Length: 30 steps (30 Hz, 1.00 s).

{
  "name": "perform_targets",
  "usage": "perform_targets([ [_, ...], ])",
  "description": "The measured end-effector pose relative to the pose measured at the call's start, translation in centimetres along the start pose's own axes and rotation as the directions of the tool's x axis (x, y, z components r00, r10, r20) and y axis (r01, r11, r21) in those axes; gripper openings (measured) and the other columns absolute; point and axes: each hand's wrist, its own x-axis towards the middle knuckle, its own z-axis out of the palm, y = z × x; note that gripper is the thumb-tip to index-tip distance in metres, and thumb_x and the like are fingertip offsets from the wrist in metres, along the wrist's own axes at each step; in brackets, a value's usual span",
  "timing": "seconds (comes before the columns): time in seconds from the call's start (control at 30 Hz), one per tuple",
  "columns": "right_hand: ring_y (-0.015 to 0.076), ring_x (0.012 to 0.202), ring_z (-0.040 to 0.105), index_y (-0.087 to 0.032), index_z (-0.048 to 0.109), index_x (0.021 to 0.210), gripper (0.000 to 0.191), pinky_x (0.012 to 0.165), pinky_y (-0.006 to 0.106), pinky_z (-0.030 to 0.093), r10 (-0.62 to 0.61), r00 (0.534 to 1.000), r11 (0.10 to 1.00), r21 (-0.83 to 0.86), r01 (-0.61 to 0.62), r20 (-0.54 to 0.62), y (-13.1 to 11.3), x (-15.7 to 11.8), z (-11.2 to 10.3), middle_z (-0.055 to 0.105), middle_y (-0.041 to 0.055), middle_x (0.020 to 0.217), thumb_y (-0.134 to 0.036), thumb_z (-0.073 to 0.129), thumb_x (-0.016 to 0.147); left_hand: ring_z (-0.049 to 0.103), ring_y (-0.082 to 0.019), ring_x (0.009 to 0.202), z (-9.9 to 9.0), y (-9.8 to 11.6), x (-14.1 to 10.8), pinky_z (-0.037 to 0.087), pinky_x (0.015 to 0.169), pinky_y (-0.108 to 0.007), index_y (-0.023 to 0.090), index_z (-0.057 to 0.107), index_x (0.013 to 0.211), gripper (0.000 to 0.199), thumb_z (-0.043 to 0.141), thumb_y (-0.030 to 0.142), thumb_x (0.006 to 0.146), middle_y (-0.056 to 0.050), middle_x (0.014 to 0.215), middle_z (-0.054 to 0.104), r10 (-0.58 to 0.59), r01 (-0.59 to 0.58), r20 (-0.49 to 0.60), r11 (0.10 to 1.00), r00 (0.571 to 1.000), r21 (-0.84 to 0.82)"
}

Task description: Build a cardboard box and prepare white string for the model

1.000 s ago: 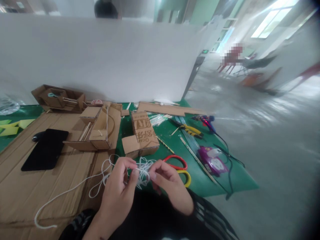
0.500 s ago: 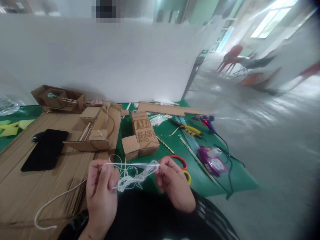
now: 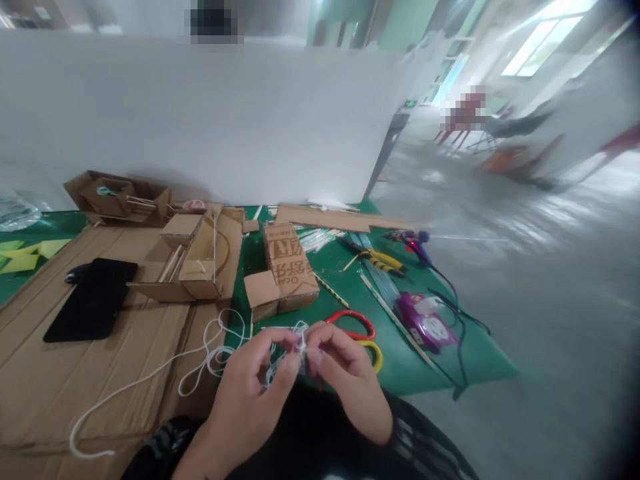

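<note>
White string (image 3: 199,355) lies in loose loops over the cardboard sheet's edge, with one tail running out to the lower left. Its bunched part is between my two hands. My left hand (image 3: 260,383) pinches the string with thumb and forefinger. Close against it, fingertips almost touching, my right hand (image 3: 345,373) also grips the string. The scissors' red handle (image 3: 353,325) and yellow handle (image 3: 373,357) show just behind my right hand. A printed cardboard box piece (image 3: 290,267) sits beyond both hands.
Cardboard sheet (image 3: 130,353) at left carries a black pad (image 3: 93,300) and a cardboard model (image 3: 195,260). Another cardboard box (image 3: 120,200) stands behind. At right are yellow-black pliers (image 3: 383,260), a glue gun (image 3: 417,247) with its cable, and a purple device (image 3: 427,320). White partition (image 3: 200,120) behind.
My left hand has moved right to meet my right hand. The string stretched between them is now bunched at the fingertips, and more loops lie to the left.
</note>
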Motion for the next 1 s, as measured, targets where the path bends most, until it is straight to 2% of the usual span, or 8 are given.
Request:
perform_targets([
  [0.2,0.0089,0.061,0.042,-0.020,0.064,0.080,0.016,0.050,0.023,0.032,-0.029,0.999,0.996,-0.083,0.032,0.041,0.01,-0.07,-0.24,0.052,0.0010,0.086,-0.032,0.068,0.089,0.054,-0.015,0.076,0.21,-0.39,0.32,0.041,0.066,-0.026,0.023,0.055,0.085,0.015,0.049,0.030,0.097,0.000,0.088,0.060,0.076,-0.076,0.003,0.993,0.997,-0.089],
  [0.3,0.0109,0.067,0.045,-0.020,0.064,0.080,0.015,0.055,0.024,0.035,-0.027,0.998,0.995,-0.089,0.032,0.058,0.04,-0.04,-0.32,0.051,0.0016,0.087,-0.031,0.068,0.089,0.051,-0.014,0.071,0.25,-0.41,0.21,0.040,0.063,-0.025,0.023,0.052,0.086,0.016,0.046,0.031,0.098,0.000,0.088,0.058,0.019,-0.019,0.003,0.993,1.000,-0.116],
  [0.43,0.0144,0.078,0.049,-0.020,0.064,0.080,0.014,0.064,0.026,0.038,-0.048,0.996,0.993,-0.107,0.057,0.081,0.00,0.02,-0.31,0.052,0.0031,0.090,-0.029,0.067,0.090,0.037,-0.012,0.055,0.27,-0.61,0.00,0.030,0.051,-0.024,0.024,0.054,0.097,0.014,0.050,0.037,0.096,0.005,0.071,0.050,-0.082,0.090,0.068,0.990,0.994,-0.112],
  [0.5,0.0152,0.081,0.049,-0.020,0.064,0.081,0.014,0.067,0.026,0.039,-0.065,0.993,0.991,-0.113,0.076,0.100,-0.04,0.04,-0.33,0.052,0.0037,0.091,-0.029,0.066,0.090,0.037,-0.012,0.056,0.26,-0.67,0.00,0.031,0.052,-0.024,0.023,0.055,0.092,0.016,0.049,0.038,0.096,0.005,0.072,0.050,-0.056,0.065,0.081,0.992,0.995,-0.111],
  [0.6,0.0155,0.082,0.049,-0.020,0.065,0.082,0.014,0.068,0.027,0.039,-0.072,0.989,0.990,-0.109,0.086,0.127,-0.05,0.07,-0.38,0.051,0.0040,0.092,-0.030,0.066,0.090,0.046,-0.013,0.067,0.21,-0.61,0.06,0.037,0.060,-0.025,0.022,0.052,0.085,0.018,0.047,0.034,0.097,0.002,0.083,0.056,-0.019,0.028,0.057,0.987,0.998,-0.158],
  [0.77,0.0131,0.074,0.046,-0.019,0.063,0.079,0.019,0.059,0.025,0.037,-0.050,0.993,0.994,-0.087,0.060,0.109,0.14,0.09,-0.56,0.049,0.0041,0.093,-0.035,0.067,0.089,0.049,-0.013,0.071,0.20,-0.43,0.04,0.039,0.064,-0.025,0.021,0.049,0.080,0.016,0.045,0.024,0.095,0.000,0.093,0.060,-0.061,0.074,0.052,0.953,0.997,-0.294],
  [0.9,0.0079,0.061,0.041,-0.018,0.063,0.079,0.021,0.048,0.022,0.032,-0.033,0.995,0.997,-0.069,0.039,0.097,0.37,0.00,-0.65,0.049,0.0039,0.096,-0.036,0.067,0.089,0.049,-0.012,0.067,0.48,-0.65,0.01,0.040,0.062,-0.023,0.022,0.046,0.079,0.016,0.044,0.023,0.094,0.001,0.084,0.058,-0.084,0.105,0.066,0.896,0.994,-0.432],
  [1.0,0.0051,0.056,0.040,-0.018,0.062,0.079,0.020,0.045,0.021,0.030,-0.048,0.996,0.998,-0.040,0.051,0.077,0.65,-0.07,-0.75,0.048,0.0030,0.097,-0.034,0.067,0.090,0.050,-0.013,0.068,0.66,-0.96,-0.03,0.041,0.063,-0.022,0.022,0.047,0.078,0.017,0.045,0.026,0.095,0.003,0.076,0.055,-0.097,0.079,-0.014,0.880,0.995,-0.467],
])
